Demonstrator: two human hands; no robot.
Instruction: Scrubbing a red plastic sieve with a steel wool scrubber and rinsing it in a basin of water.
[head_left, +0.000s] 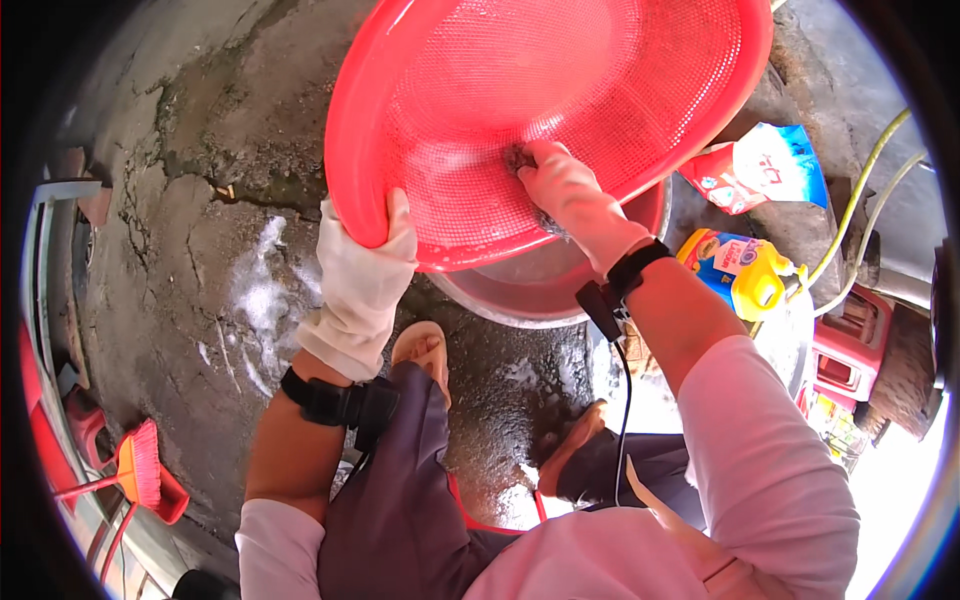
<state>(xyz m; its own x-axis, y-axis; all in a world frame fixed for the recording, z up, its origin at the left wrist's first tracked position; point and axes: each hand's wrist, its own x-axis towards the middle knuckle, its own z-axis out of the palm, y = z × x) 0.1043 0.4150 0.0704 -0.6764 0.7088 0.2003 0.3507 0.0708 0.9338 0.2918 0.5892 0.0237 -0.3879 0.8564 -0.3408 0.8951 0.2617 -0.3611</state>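
Holding left forearm [285, 445] at 8 o'clock, gloved left hand [362, 265] near 10, curled tight with thumb [399, 212] toward 12. Slanting right forearm [690, 305] at 3 o'clock toward 10, gloved right hand [572, 193] at 1, curled, back up.

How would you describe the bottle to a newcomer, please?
Find the big red basket. To its right is a red, white and blue bag. Just below that in the picture is the bottle, whose bright yellow plastic sets it apart from the bag.
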